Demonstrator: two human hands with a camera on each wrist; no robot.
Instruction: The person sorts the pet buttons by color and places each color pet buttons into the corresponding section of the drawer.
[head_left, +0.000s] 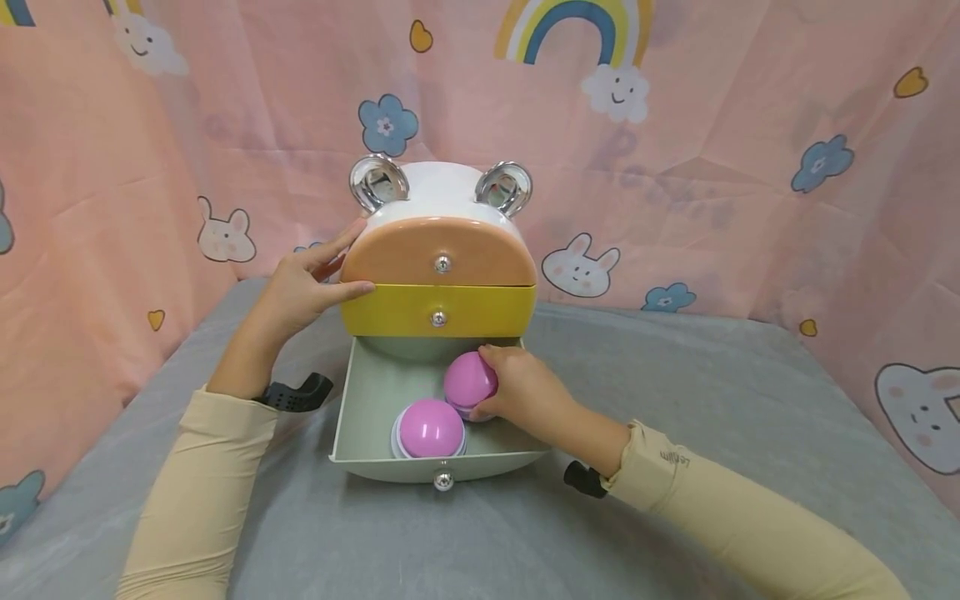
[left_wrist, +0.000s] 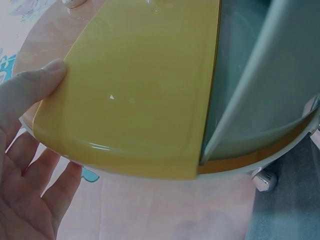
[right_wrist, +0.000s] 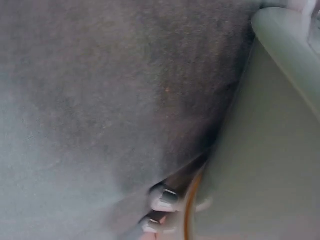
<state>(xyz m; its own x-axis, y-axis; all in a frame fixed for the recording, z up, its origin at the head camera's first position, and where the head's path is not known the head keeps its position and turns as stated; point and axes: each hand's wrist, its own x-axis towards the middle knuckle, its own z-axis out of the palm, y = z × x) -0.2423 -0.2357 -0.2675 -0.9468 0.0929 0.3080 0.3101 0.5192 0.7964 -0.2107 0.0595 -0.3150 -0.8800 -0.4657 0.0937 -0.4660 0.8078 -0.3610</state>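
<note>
A small drawer cabinet (head_left: 442, 250) with silver ears has an orange top drawer, a yellow middle drawer (head_left: 480, 311) and a pale green bottom drawer (head_left: 375, 379), which is pulled out. My left hand (head_left: 296, 287) holds the cabinet's left side, thumb on the front near the orange-yellow seam and fingers along the side. Inside the green drawer, my right hand (head_left: 525, 387) grips a round pink-domed case (head_left: 468, 379) from its right side. Another pink-domed case (head_left: 431, 429) with a pale rim sits nearer the drawer front. The right wrist view shows the green drawer's outer wall (right_wrist: 265, 150), without the hand.
The cabinet stands on a grey cloth-covered table (head_left: 675, 417). Behind it hangs a pink curtain (head_left: 712, 108) with rainbows, rabbits and flowers. A silver knob (head_left: 443, 480) projects from the green drawer's front, and silver feet (right_wrist: 165, 197) show beneath the cabinet.
</note>
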